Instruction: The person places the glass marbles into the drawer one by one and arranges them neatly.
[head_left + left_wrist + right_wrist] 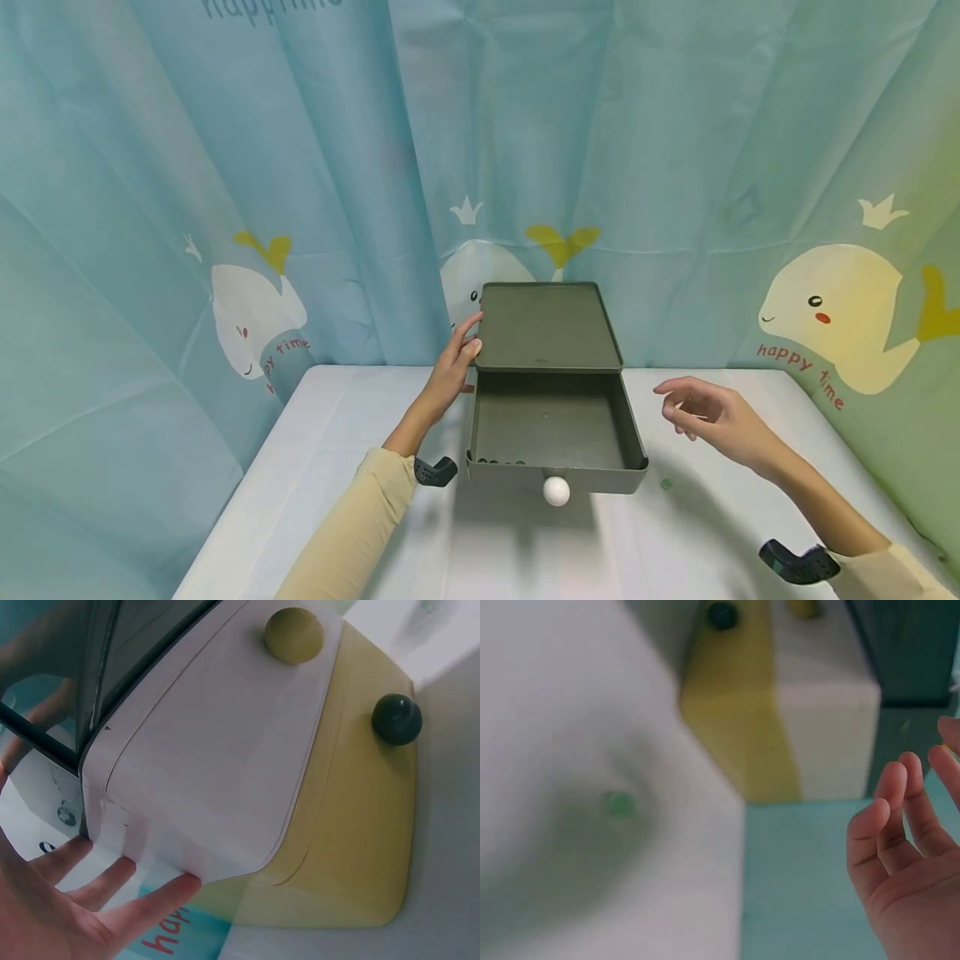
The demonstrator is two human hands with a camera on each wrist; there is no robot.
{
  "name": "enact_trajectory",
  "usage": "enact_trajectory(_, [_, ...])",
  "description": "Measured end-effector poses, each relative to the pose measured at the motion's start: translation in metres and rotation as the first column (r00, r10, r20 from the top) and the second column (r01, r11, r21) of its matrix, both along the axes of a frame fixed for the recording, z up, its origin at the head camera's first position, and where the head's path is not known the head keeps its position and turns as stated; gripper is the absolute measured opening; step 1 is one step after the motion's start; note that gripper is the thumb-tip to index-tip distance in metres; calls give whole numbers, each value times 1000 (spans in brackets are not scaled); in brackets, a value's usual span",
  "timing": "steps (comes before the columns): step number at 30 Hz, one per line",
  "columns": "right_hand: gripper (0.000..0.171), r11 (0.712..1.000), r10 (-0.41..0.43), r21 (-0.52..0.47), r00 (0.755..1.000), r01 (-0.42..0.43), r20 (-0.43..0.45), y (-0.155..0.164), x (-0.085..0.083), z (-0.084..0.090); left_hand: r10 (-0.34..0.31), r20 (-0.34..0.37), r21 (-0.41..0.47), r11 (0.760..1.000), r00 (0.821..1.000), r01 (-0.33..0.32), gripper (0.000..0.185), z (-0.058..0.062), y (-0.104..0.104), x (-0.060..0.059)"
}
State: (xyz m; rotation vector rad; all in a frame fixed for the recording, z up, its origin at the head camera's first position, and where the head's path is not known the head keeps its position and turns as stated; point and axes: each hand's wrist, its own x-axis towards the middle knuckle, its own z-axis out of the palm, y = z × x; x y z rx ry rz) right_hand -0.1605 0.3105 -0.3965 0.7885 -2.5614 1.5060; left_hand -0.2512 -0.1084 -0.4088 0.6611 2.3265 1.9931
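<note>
A small stacked drawer unit stands in the middle of the table, its dark green top drawer (558, 479) pulled out by a white knob (557, 492). Several small green pieces (501, 462) lie along that drawer's front left inner edge. My left hand (450, 367) rests on the unit's left side, and its spread, straight fingers touch the white middle tier (217, 750) in the left wrist view. To the right of the drawer, my right hand (708, 417) hovers over the table with fingers loosely bent and nothing visible in them.
Below the white tier sits a yellow bottom drawer (352, 802) with a dark green knob (397, 719). A small green piece (667, 483) lies on the white table (360, 417), right of the drawer. Behind the table hangs a blue-green curtain (337, 167) with whale prints.
</note>
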Motion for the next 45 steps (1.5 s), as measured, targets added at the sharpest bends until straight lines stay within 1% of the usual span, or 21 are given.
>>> enact_trajectory(7, [31,996,-34,89,998,30,45,11,2,-38,-6,7,6,1000,1000,6,57,3,1,0])
enact_trajectory(10, [32,994,12,106,1000,-14,23,13,3,-51,-7,8,5,1000,1000,7,57,4,1,-1])
enact_trajectory(12, [34,992,61,110,998,-61,8,15,3,-58,-4,6,0,1000,1000,4,56,4,1,-1])
enact_trajectory(14, [38,986,110,123,994,-111,9,16,4,-64,1,5,-4,1000,1000,-1,55,4,1,-2])
enact_trajectory(15, [39,984,125,128,992,-127,23,17,4,-66,5,5,-7,1000,1000,-5,55,4,0,-2])
enact_trajectory(18, [41,974,149,160,986,-159,75,19,6,-71,11,5,-8,1000,1000,-11,55,3,0,-3])
enact_trajectory(21, [40,965,143,209,985,-161,100,20,8,-74,10,2,-8,1000,1000,-10,55,3,1,-3])
enact_trajectory(24, [35,955,149,247,985,-165,83,21,8,-76,8,-6,-9,1000,1000,-8,56,2,1,-3])
enact_trajectory(28, [27,949,162,265,985,-174,65,22,9,-79,11,-14,-15,1000,1000,-12,56,2,1,-3])
enact_trajectory(34, [20,949,116,288,991,-128,60,23,8,-86,17,-2,-16,1000,1000,-17,55,3,1,-1])
enact_trajectory(39, [20,949,116,291,993,-117,22,23,8,-90,14,4,-15,1000,1000,-14,54,1,1,0])
enact_trajectory(45, [20,949,114,296,993,-112,12,23,7,-93,17,14,-10,1000,1000,-17,54,1,1,0])
